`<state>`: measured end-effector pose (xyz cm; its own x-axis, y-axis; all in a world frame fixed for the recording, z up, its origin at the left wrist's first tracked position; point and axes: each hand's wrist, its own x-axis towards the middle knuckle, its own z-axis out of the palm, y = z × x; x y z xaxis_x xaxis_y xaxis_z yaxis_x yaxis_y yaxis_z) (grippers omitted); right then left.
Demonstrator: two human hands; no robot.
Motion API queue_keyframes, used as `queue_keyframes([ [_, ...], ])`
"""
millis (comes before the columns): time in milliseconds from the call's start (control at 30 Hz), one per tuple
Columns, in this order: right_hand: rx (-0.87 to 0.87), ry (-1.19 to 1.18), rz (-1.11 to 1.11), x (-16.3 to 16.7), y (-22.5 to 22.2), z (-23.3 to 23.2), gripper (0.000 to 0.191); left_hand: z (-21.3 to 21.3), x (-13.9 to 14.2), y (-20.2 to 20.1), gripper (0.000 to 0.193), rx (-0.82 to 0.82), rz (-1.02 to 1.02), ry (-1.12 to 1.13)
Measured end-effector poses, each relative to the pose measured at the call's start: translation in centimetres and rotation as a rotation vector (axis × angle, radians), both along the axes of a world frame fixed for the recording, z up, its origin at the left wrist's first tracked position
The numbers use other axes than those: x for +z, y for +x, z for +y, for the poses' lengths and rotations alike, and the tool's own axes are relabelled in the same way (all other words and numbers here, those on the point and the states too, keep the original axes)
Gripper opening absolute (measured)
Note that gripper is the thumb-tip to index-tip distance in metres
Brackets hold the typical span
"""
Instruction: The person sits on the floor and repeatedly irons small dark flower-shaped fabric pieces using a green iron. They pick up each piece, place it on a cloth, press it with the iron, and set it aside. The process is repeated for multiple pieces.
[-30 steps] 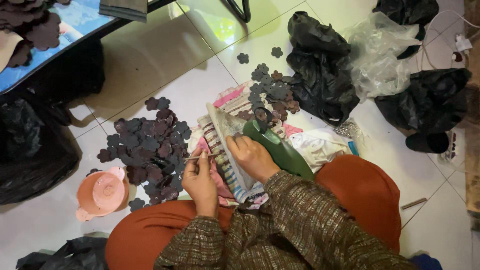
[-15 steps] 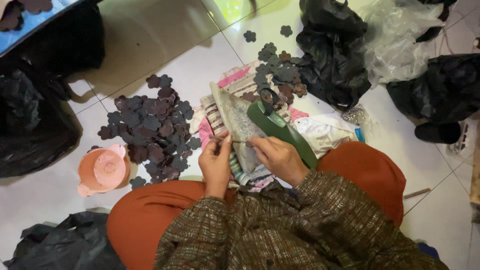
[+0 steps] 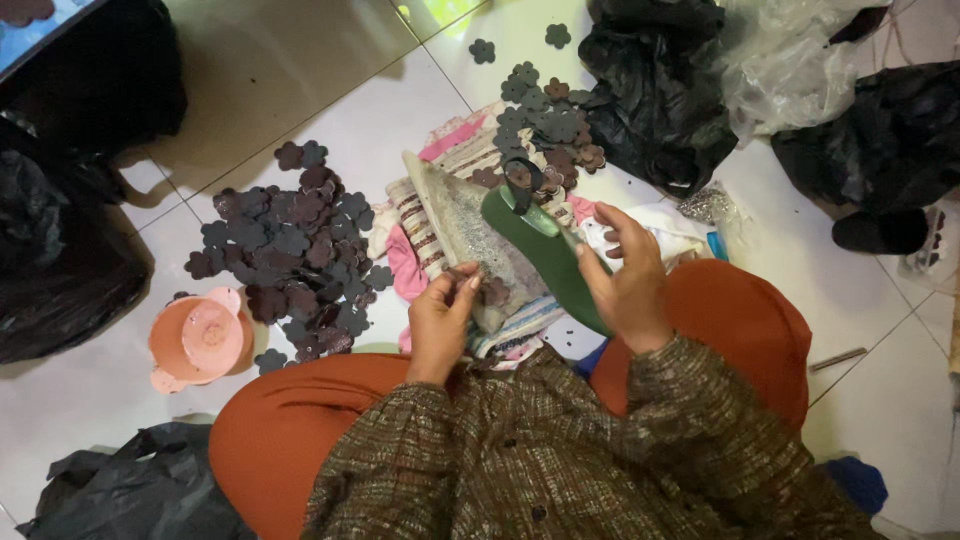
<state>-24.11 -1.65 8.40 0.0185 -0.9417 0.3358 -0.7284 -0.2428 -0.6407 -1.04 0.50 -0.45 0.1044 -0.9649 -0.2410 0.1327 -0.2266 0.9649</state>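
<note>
— While the left hand (image 3: 440, 320) sits low over the lap, what is its grip on?

— Thumb and forefinger pressed together, pinching a small dark flower cutout (image 3: 492, 291) against the grey glittery sheet (image 3: 465, 235).

— And the right hand (image 3: 625, 275)?

— Fingers loosely curled, resting on the green slipper sole (image 3: 545, 250) that lies across the striped cloth (image 3: 450, 170) on the floor (image 3: 330, 90).

— Other cutouts?

— A pile (image 3: 290, 250) left of the cloth, beside a pink bowl (image 3: 197, 340).

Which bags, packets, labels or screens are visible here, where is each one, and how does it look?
Black bag: top centre, crumpled, glossy.
Clear bag: top right, crinkled, see-through.
Black bag: far right, dark, bulging.
Black bag: left edge, large, shiny.
Black bag: bottom left, flattened.
No labels or screens can be made out.
</note>
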Motion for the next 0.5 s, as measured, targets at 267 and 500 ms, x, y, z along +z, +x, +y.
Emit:
queue_keyframes([
  [267,-0.031,0.316,-0.129,-1.3,-0.9,-1.3,0.044,0.0,-0.3,-0.8,0.016,-0.012,-0.086,0.009],
  [500,-0.002,0.257,-0.063,-1.9,-1.9,-1.4,0.040,-0.1,-0.1,-1.3,0.018,-0.032,-0.097,-0.020],
])
